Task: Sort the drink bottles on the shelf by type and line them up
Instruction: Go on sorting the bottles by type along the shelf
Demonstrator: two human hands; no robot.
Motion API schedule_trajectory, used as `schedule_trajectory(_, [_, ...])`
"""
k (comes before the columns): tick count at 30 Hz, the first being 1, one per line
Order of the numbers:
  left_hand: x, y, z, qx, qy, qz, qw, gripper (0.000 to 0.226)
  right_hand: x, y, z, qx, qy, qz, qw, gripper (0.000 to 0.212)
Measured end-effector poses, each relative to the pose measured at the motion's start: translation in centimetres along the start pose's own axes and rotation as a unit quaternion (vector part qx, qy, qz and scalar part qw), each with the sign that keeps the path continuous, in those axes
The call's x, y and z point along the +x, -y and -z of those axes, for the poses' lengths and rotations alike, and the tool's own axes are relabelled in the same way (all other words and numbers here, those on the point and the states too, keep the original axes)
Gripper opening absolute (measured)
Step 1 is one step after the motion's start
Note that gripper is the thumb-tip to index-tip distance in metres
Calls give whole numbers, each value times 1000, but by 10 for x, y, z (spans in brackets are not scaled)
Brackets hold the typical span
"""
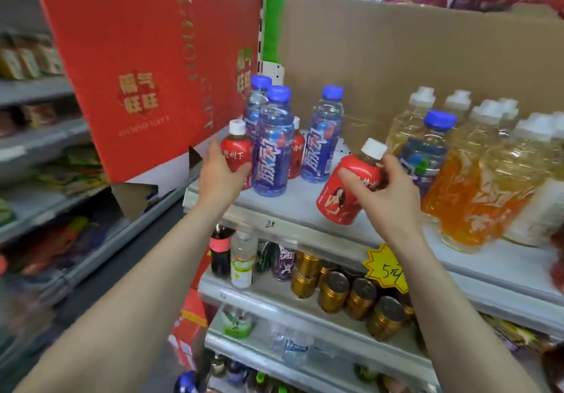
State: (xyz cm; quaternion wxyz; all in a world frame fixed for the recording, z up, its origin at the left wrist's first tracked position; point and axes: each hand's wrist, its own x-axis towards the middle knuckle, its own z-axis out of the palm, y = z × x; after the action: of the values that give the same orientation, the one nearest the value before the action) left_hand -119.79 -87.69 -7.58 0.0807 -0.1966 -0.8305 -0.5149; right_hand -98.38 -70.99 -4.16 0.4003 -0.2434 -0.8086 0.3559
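On the top shelf (305, 206) my left hand (221, 176) grips a small red bottle with a white cap (236, 145) standing at the shelf's left end. My right hand (387, 191) holds another red bottle (348, 188), tilted, above the shelf's front edge. Three blue-capped clear bottles (273, 145) stand behind and between my hands, with one more red bottle (296, 154) partly hidden among them. Another blue-capped bottle (427, 151) stands among the orange and yellow drink bottles (476, 188) on the right.
A large red gift box (137, 57) leans at the shelf's left end. A brown cardboard wall (412, 54) backs the shelf. Lower shelves hold gold cans (332, 292), assorted bottles and a yellow price tag (386, 266). An aisle with other racks lies to the left.
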Motion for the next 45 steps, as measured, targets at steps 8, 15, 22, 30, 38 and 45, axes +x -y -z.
schedule_trajectory(8, [22,9,-7,-63,16,-11,998,75,-4,4,-9,13,-10,-12,1000,42])
schedule_trajectory(15, [-24,-10,16,-175,-93,-87,976,78,-14,-5,-3,41,-39,-34,998,51])
schedule_trajectory(22, [-99,-50,6,-239,43,-64,968,69,-44,-19,32,62,-36,-42,997,50])
schedule_trajectory(30, [-224,-127,-77,-273,162,-24,948,69,-109,-61,178,53,-53,-58,995,47])
schedule_trajectory(38, [-346,-222,-164,-297,253,-42,920,66,-168,-117,341,17,-117,-94,989,44])
schedule_trajectory(45, [-414,-294,-243,-288,335,-77,894,70,-192,-164,452,-12,-188,-127,974,39])
